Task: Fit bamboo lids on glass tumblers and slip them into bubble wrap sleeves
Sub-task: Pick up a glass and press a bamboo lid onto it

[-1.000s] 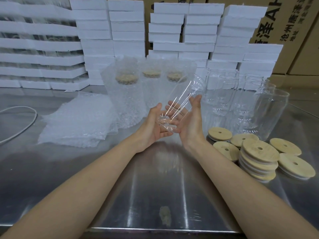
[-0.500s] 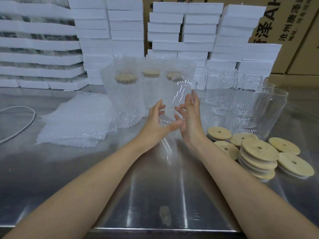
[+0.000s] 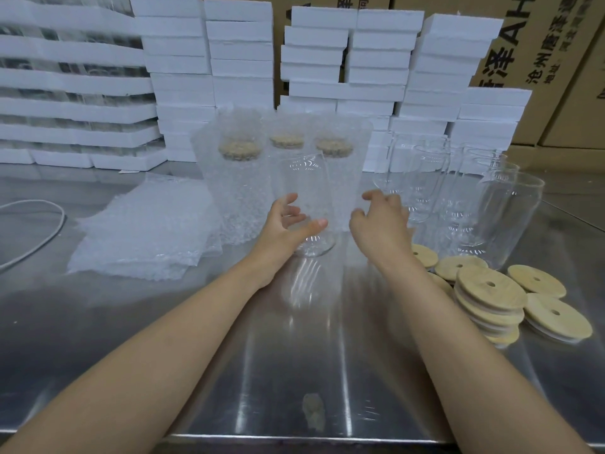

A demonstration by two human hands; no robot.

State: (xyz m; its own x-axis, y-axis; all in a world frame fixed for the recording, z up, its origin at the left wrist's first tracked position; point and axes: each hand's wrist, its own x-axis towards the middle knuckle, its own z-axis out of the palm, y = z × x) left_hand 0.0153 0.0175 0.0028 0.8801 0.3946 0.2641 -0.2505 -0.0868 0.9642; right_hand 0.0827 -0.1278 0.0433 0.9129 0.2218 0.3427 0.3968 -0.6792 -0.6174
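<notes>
Gripping the clear glass tumbler low in the left hand, steadying it on the steel table, leaving the slack, empty right hand presumably free for a round bamboo lid.

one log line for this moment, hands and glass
left grip: holds tumbler upright on table | right grip: free, beside it | lid stack: untouched, tumbler unlidded
</notes>
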